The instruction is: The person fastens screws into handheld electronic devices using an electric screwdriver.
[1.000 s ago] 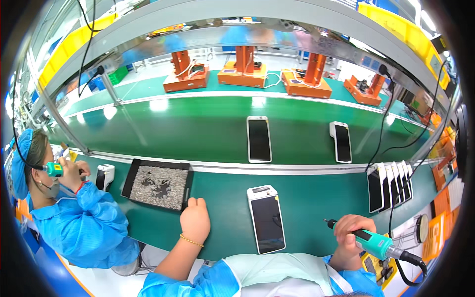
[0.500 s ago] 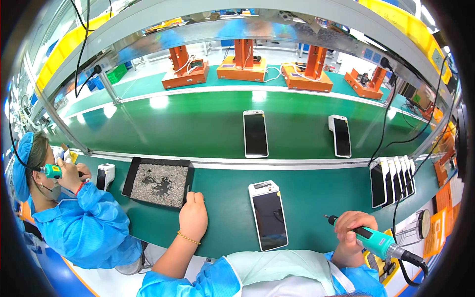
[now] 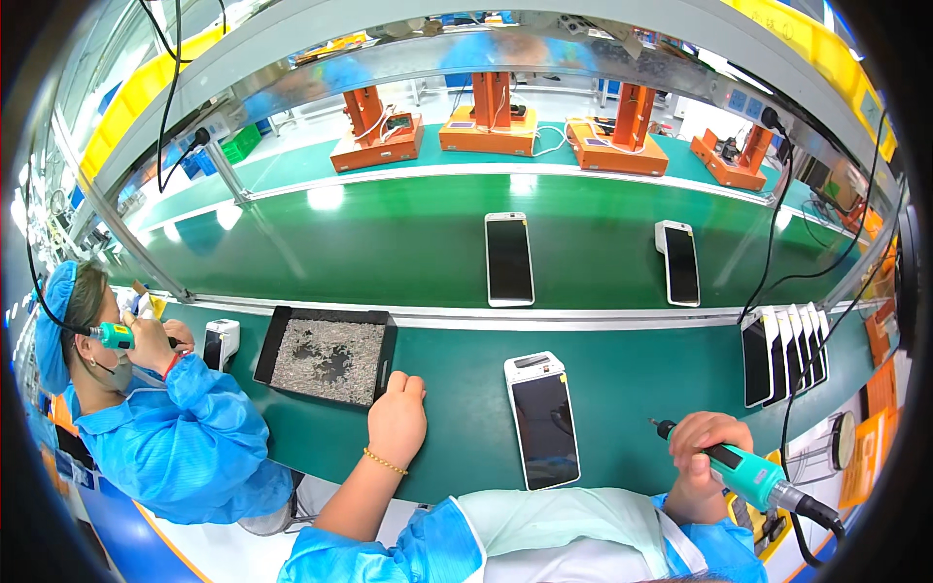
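Note:
My left hand rests at the right edge of a black tray of small grey screws. Its fingers are curled together, and whatever they may pinch is hidden. In my right hand is a teal and black electric screwdriver, its bit pointing left above the green bench and its cable trailing off to the lower right. Between my hands a white handheld payment terminal lies with its dark screen up and its top end pointing away from me.
Several similar terminals lean in a row at the right. Two more, one central and one farther right, lie on the green conveyor. A co-worker at left holds another screwdriver near a white device. Orange fixtures stand beyond.
The whole view has shifted slightly, so things appear a little farther right. Both hands keep about the same places and the same grips.

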A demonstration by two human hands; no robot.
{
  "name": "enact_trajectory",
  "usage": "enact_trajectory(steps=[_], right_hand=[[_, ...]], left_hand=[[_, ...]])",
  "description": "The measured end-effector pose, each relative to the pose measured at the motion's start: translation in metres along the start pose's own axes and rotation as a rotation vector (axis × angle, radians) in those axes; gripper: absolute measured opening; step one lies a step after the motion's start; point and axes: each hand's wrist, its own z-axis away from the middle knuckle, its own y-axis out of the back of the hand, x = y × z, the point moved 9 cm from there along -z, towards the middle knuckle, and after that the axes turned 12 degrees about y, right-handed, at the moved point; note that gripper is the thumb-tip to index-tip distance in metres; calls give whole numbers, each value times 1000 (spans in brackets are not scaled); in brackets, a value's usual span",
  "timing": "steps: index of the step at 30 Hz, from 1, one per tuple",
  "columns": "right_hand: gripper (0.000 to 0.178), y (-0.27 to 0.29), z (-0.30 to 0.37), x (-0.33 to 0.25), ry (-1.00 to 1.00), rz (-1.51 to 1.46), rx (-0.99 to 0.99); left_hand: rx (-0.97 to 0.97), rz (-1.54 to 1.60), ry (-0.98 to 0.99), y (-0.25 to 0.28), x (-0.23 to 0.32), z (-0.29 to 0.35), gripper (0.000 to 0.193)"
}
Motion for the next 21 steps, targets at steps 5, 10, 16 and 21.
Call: enact_trajectory(steps=[5,10,16,21], right_hand=[[20,-3,-2,-1,-13,-23,-15],[20,-14,-10,1,-64,-105,-1],[24,-34,-22,8,-119,-220,-49],[22,-64,-40,12,-190,-410,-62]], left_hand=[[37,-26,-100,3,9,0,9],[-244,750,187,11,17,-1,5],[-586,1258,164,-14,53,17,8],[-911,1464,115,-26,101,39,16]])
